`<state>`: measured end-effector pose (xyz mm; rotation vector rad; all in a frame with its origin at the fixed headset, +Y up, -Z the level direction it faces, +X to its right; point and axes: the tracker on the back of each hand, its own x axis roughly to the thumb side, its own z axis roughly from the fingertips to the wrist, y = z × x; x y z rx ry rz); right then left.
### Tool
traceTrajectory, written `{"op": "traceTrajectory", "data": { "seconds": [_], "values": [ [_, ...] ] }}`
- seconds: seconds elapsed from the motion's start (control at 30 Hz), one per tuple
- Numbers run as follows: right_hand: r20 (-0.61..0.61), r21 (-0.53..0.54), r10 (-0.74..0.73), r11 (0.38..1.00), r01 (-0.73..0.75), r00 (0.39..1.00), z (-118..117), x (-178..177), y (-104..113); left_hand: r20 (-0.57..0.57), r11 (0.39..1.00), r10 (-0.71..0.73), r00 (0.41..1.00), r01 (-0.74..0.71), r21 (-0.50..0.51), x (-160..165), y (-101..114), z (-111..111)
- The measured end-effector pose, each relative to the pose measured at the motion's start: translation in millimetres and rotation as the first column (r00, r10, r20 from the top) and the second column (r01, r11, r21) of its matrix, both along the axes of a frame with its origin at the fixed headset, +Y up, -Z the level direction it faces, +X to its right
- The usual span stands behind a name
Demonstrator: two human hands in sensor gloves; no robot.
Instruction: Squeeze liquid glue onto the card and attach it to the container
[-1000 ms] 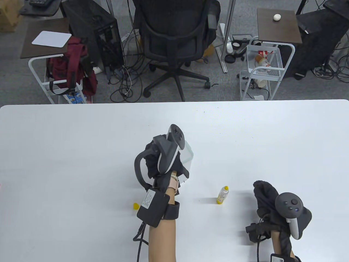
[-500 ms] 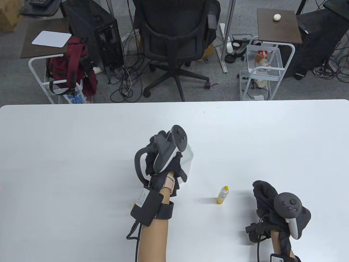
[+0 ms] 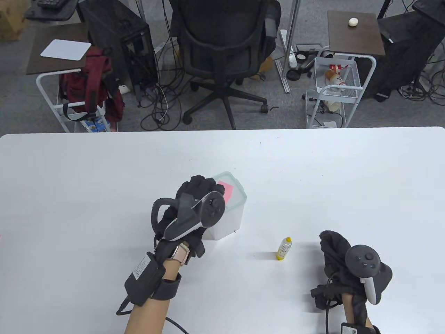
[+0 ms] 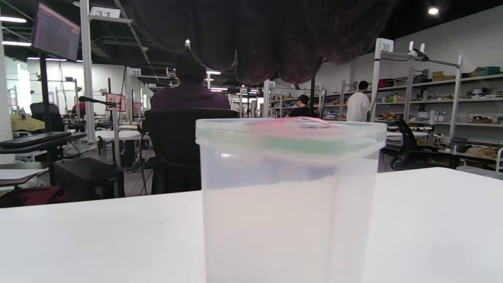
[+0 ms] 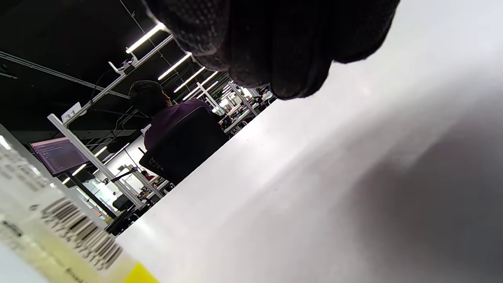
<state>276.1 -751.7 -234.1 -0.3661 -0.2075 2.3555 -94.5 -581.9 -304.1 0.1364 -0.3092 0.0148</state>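
Observation:
A translucent container with a lid stands mid-table. A pink card lies on its lid. My left hand hovers at the lid's left edge and grips nothing. In the left wrist view its fingertips hang above the container with a gap over the card. A small yellow glue bottle stands to the right of the container. My right hand rests on the table right of the bottle, fingers curled and empty. The bottle's label shows in the right wrist view.
The white table spreads wide on both sides. Beyond its far edge stand an office chair, a side cart with a red backpack and a wire cart.
My left hand has drawn back left and toward me off the lid, uncovering the pink card on it. The right hand has barely moved.

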Motion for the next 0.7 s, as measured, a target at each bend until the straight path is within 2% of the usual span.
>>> {"op": "traceTrajectory", "data": {
  "seconds": [0.17,0.3,0.53,0.7],
  "values": [
    [0.014,-0.012,-0.001,1.000,0.001,1.000,-1,-3,-1,-0.001,1.000,-0.025,1.000,0.025,-0.008,2,-11,-6],
    [0.016,-0.018,0.006,1.000,-0.006,1.000,-1,-6,-1,0.019,0.997,-0.009,1.000,0.010,-0.072,5,-21,-15],
    [0.008,-0.019,0.019,1.000,-0.019,1.000,-4,-10,-1,0.024,0.992,-0.004,1.000,0.007,-0.126,1,-20,-28],
    [0.012,-0.015,0.022,1.000,-0.022,1.000,-7,-11,-1,0.048,0.993,-0.006,0.999,0.011,-0.120,-3,-21,-37]
  ]
}}
